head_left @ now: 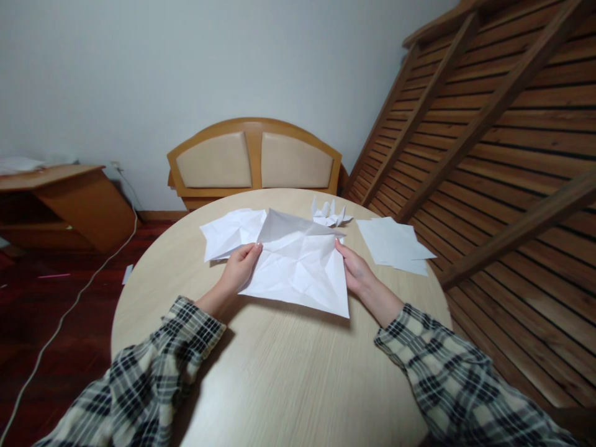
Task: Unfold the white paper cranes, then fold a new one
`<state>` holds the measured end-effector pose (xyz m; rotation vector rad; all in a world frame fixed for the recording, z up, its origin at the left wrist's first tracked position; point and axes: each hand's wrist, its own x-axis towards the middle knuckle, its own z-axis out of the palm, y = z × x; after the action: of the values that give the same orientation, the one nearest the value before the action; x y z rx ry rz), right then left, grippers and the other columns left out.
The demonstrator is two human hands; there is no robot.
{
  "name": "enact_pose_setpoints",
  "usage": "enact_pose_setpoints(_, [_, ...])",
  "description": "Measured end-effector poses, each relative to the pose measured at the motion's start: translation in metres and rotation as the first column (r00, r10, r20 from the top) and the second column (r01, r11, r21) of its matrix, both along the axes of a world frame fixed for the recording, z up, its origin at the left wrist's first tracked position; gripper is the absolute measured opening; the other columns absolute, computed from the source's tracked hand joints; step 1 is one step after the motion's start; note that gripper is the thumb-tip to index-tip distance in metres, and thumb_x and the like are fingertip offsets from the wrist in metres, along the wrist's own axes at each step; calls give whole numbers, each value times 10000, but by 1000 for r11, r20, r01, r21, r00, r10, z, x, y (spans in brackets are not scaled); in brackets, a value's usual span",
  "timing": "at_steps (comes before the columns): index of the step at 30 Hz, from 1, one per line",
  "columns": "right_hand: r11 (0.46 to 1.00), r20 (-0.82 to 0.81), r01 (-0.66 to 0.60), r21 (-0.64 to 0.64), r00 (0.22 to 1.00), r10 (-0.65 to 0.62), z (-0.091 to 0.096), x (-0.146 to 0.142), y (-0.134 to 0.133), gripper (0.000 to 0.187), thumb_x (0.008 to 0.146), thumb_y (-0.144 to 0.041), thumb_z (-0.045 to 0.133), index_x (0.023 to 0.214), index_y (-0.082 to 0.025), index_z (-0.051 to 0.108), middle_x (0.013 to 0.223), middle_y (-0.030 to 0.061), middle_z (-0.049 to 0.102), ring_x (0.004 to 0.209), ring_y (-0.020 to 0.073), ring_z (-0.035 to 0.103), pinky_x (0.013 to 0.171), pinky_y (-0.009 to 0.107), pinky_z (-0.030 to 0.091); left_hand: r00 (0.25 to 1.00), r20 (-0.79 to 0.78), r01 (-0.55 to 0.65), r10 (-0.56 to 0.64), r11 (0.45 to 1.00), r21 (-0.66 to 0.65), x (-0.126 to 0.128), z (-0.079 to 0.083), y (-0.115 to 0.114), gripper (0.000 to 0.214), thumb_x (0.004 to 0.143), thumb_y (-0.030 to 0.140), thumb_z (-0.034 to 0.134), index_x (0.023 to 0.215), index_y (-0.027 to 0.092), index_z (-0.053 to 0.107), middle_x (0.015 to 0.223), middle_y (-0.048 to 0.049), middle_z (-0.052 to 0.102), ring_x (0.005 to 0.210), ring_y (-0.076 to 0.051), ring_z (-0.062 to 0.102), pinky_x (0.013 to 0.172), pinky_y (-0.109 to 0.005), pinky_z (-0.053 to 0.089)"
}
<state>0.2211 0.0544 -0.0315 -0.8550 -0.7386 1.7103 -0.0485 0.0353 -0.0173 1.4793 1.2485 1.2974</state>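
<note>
A creased white sheet of paper [298, 267] is held up between my two hands, tilted above the table, its surface crossed by many fold lines. My left hand [239, 267] pinches its left edge, thumb on top. On the opposite edge, my right hand [356, 267] grips it the same way. Behind my left hand lies another creased white paper [228, 230], partly covered by the held sheet. Several folded paper cranes [328, 214] sit clustered beyond the sheet's far right corner. The fingers beneath the sheet are hidden.
Flat white sheets [388, 242] lie overlapping at the right of the round wooden table [279, 372]. A headboard [254, 155] stands behind it, wooden slats [503, 143] lean at the right, and a white cable [79, 298] runs over the floor at left.
</note>
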Motion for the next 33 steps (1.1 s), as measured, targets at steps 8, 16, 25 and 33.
enact_pose_setpoints(8, [996,49,87,27,995,-89,0,-1,-1,240,893,-392,602,966,-176,675,825,86,766,840,262,739,826,416,591,964,244,152,-108,974,-170,4,2,-8,295,774,492,645,759,200,608,736,-46,642,688,-183,568,651,-312,489])
enact_pose_setpoints(16, [960,266,185,211,934,-238,-5,-1,-4,275,756,-454,755,807,-196,672,718,54,742,724,269,723,667,367,587,994,92,71,-58,988,-136,-5,-6,2,276,795,486,663,794,214,612,819,-63,627,700,-169,560,572,-270,453])
enact_pose_setpoints(25, [977,202,106,186,969,-144,1,-15,-17,290,709,-429,796,832,-194,679,794,50,757,713,232,713,639,323,574,973,227,98,-48,971,-219,1,-4,-7,333,780,498,683,817,170,639,835,-117,702,685,-195,617,662,-342,531])
enact_pose_setpoints(33, [997,109,30,73,993,-38,2,-12,-13,235,812,-425,706,820,-195,655,759,60,750,826,258,736,787,386,597,946,309,178,-95,951,-253,8,8,-15,330,821,492,633,861,165,658,837,-127,722,741,-239,673,668,-369,543])
